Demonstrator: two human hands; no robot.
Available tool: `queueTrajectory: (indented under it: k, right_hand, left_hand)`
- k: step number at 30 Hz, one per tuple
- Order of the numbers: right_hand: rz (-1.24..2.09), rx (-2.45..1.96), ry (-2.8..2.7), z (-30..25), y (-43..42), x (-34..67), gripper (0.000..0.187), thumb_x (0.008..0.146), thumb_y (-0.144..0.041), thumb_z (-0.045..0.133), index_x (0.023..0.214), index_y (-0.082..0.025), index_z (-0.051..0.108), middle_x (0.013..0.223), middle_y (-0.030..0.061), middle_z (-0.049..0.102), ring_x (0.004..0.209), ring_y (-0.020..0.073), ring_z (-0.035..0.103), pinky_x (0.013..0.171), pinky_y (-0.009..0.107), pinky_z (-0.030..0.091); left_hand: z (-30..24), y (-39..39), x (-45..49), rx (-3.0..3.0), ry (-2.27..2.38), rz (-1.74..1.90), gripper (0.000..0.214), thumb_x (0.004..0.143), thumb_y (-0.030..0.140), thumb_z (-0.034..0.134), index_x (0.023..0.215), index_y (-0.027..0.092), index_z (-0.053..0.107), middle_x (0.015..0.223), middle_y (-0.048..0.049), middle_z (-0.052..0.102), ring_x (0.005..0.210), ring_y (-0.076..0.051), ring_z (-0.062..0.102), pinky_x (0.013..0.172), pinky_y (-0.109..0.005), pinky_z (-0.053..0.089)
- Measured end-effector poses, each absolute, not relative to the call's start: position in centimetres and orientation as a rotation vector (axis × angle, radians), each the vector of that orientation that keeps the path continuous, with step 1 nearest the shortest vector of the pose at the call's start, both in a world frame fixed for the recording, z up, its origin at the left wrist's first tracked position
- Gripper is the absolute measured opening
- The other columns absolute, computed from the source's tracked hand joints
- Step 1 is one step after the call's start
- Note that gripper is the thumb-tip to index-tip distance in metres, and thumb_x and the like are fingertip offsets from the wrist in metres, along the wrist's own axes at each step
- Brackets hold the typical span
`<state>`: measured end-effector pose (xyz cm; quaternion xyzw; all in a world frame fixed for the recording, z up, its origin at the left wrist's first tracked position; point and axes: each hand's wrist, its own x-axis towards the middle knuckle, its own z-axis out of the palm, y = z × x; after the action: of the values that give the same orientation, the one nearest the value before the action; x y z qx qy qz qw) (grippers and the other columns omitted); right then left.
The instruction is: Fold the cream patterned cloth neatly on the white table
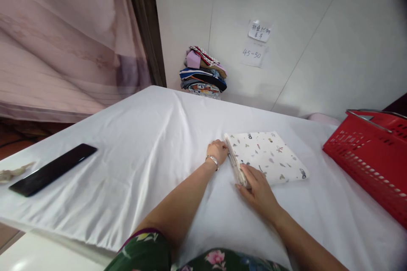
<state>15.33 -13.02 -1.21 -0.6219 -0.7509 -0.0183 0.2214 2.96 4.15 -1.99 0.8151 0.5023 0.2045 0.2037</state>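
A white folded cloth (269, 156) printed with small leaves, sprigs and figures lies flat on the white-covered table, its stacked layers showing along the left edge. My left hand (218, 150), with a bracelet on the wrist, is closed at the far part of that edge, its fingertips partly hidden against the layers. At the near left corner, my right hand (258, 188) grips the same cloth, fingers on top and thumb low at the side.
A red plastic basket (372, 152) with a metal handle stands at the right. On the left of the table (133, 135) lie a dark flat slab (54, 169) and a small beige item (14, 172). Piled folded fabrics (203, 72) rise behind the far edge, near a pink curtain (70, 38).
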Motion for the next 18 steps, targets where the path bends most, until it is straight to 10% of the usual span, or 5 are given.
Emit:
queueTrajectory:
  k: [7,18]
  right_hand:
    - [0.096,-2.108,-1.964,2.3,-8.7,15.1,0.026,0.083,-0.037,0.044,0.103,-0.024,0.054,0.092,0.0045,0.06,0.087,0.0212,0.055,0.068,0.03,0.042]
    - [0.048,-2.524,-2.006,2.6,-2.6,12.8,0.03,0.081,-0.032,0.048,0.103,-0.014,0.056,0.104,0.0158,0.058,0.089,0.0266,0.06,0.068,0.033,0.043]
  left_hand:
    - [-1.8,3.7,2.9,2.308,1.399,0.481,0.02,0.077,0.029,0.05,0.082,0.026,0.07,0.093,-0.0014,0.066,0.091,-0.017,0.056,0.084,-0.029,0.038]
    - [-1.7,4.0,2.5,2.377,1.359,0.441,0.027,0.078,0.026,0.045,0.086,0.03,0.071,0.095,-0.0018,0.065,0.093,-0.019,0.056,0.084,-0.031,0.037]
